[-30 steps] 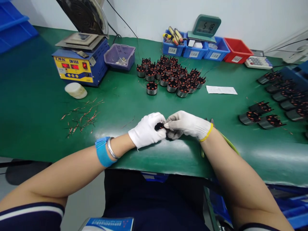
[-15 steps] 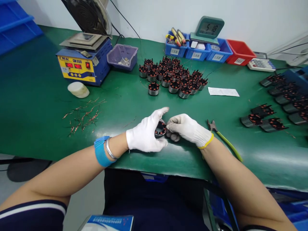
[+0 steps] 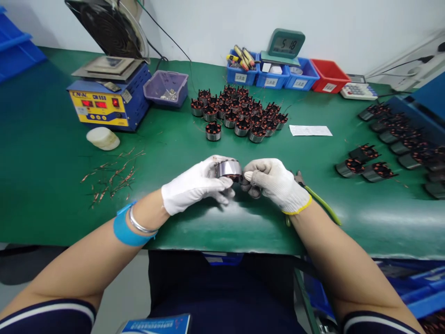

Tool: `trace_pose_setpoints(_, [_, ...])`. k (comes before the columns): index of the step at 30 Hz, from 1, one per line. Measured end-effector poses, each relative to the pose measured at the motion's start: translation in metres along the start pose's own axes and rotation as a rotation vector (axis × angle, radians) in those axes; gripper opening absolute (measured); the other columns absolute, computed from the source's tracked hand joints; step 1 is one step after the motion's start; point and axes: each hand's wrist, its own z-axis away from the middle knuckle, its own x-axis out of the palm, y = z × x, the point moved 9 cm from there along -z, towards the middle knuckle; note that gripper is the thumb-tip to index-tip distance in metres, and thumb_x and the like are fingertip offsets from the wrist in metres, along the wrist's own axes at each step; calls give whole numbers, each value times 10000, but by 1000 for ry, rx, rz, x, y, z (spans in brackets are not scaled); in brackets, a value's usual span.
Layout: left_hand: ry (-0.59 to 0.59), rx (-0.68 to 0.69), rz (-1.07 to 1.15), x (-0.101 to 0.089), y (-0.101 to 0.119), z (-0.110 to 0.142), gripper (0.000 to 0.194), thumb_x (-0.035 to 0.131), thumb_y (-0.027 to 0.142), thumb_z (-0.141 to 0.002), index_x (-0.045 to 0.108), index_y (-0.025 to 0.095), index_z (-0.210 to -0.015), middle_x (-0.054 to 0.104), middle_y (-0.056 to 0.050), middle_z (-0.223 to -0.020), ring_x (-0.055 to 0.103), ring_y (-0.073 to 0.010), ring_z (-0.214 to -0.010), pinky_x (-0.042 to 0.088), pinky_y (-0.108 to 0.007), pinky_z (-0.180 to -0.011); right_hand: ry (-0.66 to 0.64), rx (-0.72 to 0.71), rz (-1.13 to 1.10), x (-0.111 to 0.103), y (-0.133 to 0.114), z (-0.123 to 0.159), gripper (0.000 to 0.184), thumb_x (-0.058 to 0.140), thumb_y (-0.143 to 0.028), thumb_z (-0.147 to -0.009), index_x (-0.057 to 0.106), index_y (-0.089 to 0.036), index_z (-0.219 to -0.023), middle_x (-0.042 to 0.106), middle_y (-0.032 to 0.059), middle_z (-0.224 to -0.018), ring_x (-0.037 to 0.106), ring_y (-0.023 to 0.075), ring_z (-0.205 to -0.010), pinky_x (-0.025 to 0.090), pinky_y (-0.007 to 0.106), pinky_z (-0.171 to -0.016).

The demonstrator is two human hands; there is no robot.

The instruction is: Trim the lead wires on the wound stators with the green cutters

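My left hand (image 3: 194, 183), in a white glove, grips a motor stator (image 3: 228, 169) between thumb and fingers above the front of the table. The stator's shiny steel side faces up, and its copper windings are mostly hidden. My right hand (image 3: 273, 183), in a knitted glove with a yellow cuff, is closed in a pinch just right of the stator. What lies between its fingertips is too small to make out. Behind the right wrist lie diagonal cutters (image 3: 323, 204) with green handles, partly covered by the hand.
Several stators (image 3: 242, 127) cluster mid-table; more stators (image 3: 378, 171) stand at right. Copper wire scraps (image 3: 113, 178) lie at left beside a round white block (image 3: 103, 138). Behind are a blue-yellow soldering unit (image 3: 100, 104), a purple bin (image 3: 166, 88), blue tool bins (image 3: 241, 76) and a paper slip (image 3: 310, 130).
My left hand has turned the stator, so its steel side now shows instead of its open, wound end. My right hand stays pinched beside it. The whole view has shifted slightly.
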Motion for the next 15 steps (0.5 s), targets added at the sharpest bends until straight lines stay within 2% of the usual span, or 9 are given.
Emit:
trace_pose_setpoints(3, [107,411,-268,0,33,13,519,800,251,-655,576,189,-1119,576,-156,-1288,665,-242,-1036,566,-403,-887,-1,-12,-64,1,-2,-1,186,708,-278,-596,577,-149,-616,606,3,-501,498,80,-354,395,164,-330])
trace_pose_setpoints(5, [128,707,-510,11,52,31,379,816,226,-616,646,188,-953,476,-164,-1430,609,-274,-1154,509,-425,-984,-6,-23,-107,2,-4,0,189,708,-279,-593,573,-149,-614,602,-2,-492,480,74,-338,383,161,-317])
trace_pose_setpoints(7, [131,923,-680,23,61,49,210,813,226,-623,646,194,-746,526,-130,-1396,615,-271,-1140,514,-417,-971,-26,-36,-130,5,-5,1,196,710,-289,-597,573,-151,-616,598,-7,-491,468,72,-328,377,164,-309])
trace_pose_setpoints(9, [256,1010,-681,17,66,58,234,780,253,-688,575,187,-598,629,-99,-1264,641,-245,-1086,536,-393,-928,-49,-55,-126,7,-6,3,204,714,-303,-610,575,-153,-624,594,-11,-494,467,74,-332,383,170,-312])
trace_pose_setpoints(11, [482,904,-478,-11,64,53,313,723,375,-766,544,185,-595,673,-86,-1165,664,-221,-1024,565,-371,-871,-56,-77,-99,7,-8,6,204,715,-310,-634,586,-152,-640,595,-11,-511,487,80,-356,401,175,-330])
trace_pose_setpoints(12, [535,743,-337,-25,55,43,366,668,489,-798,556,185,-627,686,-93,-1116,683,-214,-957,587,-358,-802,-52,-95,-82,6,-9,7,200,712,-310,-650,590,-151,-647,598,-10,-522,497,81,-369,407,176,-339])
trace_pose_setpoints(13, [504,522,-204,-33,39,27,461,585,622,-808,574,183,-668,698,-109,-1052,699,-214,-867,602,-348,-707,-43,-113,-63,5,-10,8,195,707,-307,-666,593,-150,-651,600,-8,-533,504,82,-380,412,177,-349])
trace_pose_setpoints(14, [384,266,-101,-30,19,11,581,484,741,-794,595,177,-710,707,-126,-970,704,-218,-763,599,-340,-605,-33,-129,-42,3,-11,9,189,701,-303,-681,594,-150,-654,601,-7,-543,509,82,-387,416,179,-357])
trace_pose_setpoints(15, [208,10,-32,-17,-2,2,690,394,819,-770,612,164,-748,709,-139,-883,695,-219,-658,578,-329,-513,-21,-141,-18,2,-11,9,182,695,-299,-691,594,-151,-656,601,-7,-548,509,83,-390,417,180,-362])
